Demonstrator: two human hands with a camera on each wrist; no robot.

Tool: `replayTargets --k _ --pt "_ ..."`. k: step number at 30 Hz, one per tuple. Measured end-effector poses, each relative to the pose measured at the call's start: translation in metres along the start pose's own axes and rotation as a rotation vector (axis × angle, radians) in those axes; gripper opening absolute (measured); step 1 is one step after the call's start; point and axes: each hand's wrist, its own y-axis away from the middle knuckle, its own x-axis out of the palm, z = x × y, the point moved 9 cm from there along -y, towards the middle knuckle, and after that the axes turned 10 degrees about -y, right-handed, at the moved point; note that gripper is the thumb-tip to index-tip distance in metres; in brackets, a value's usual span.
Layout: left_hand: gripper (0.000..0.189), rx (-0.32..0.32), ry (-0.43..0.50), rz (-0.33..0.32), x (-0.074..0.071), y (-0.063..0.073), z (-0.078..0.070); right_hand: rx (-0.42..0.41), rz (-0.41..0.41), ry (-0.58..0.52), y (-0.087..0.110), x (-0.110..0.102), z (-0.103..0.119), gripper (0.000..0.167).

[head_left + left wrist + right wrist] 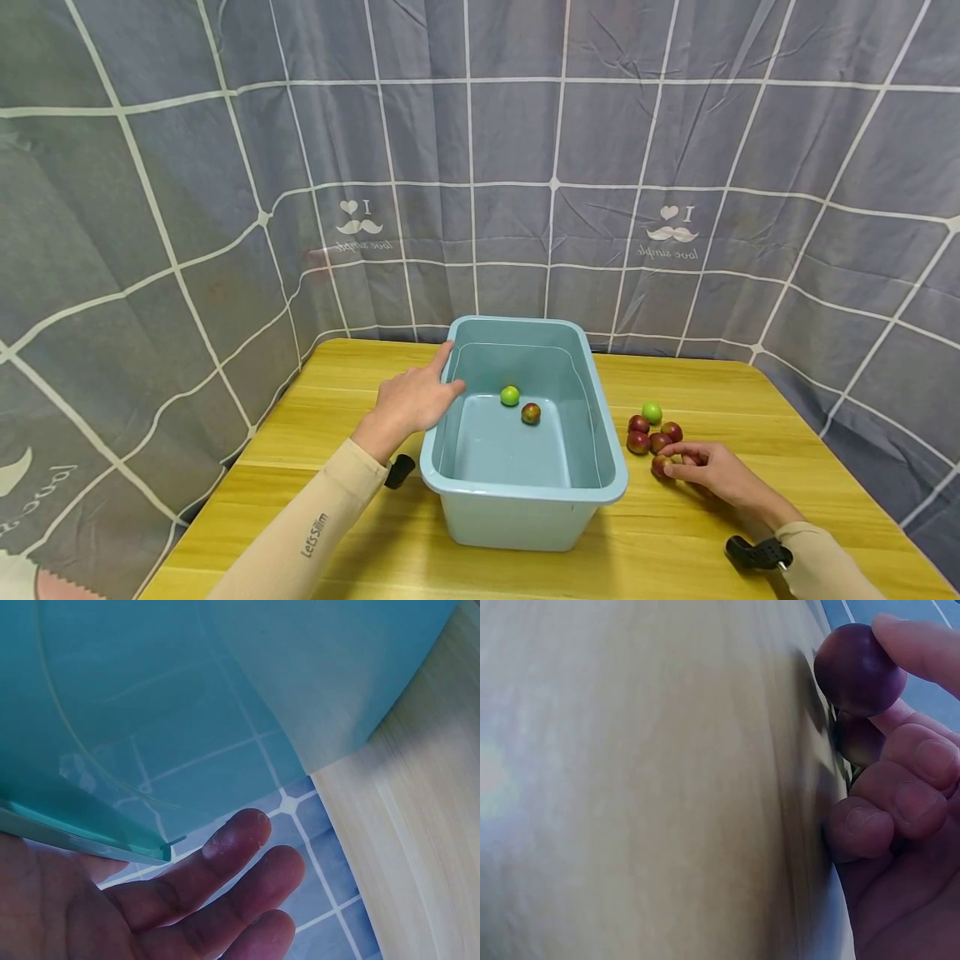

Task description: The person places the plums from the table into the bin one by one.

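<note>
A light blue plastic basin [525, 493] stands on the table, holding one green round fruit [510, 396] and one reddish-green plum [531, 413]. My left hand [411, 398] rests on the basin's left rim, index finger along it and thumb over the inner side. In the left wrist view, the other fingers [247, 889] extend loosely below the rim outside. Right of the basin, my right hand [712, 471] pinches a dark red plum [859, 671] between thumb and index finger, close over the table. Several dark red plums [638, 442] and a green fruit [652, 412] lie just beyond it.
The yellow wood-grain table [360, 367] ends at a grey curtain [510, 225] with white grid lines, which hangs behind and along both sides. Black straps with small devices sit at both wrists. The basin's raised walls stand between the two hands.
</note>
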Motion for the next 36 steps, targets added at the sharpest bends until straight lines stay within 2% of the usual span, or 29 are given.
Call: replayTargets --k 12,22,29,36 --pt "0.075 -0.017 0.001 0.003 -0.001 0.001 0.001 -0.001 0.023 0.006 0.000 -0.001 0.004 0.045" --pt "0.075 -0.005 0.011 0.004 0.000 0.001 0.001 -0.011 0.037 -0.010 0.003 0.000 0.008 0.043" --pt "0.076 -0.002 0.007 0.003 0.000 0.001 0.000 -0.021 0.026 -0.005 0.002 -0.001 0.024 0.041" --pt "0.075 -0.004 0.003 -0.003 -0.001 0.002 0.000 -0.040 0.034 -0.020 -0.001 -0.001 0.045 0.049"
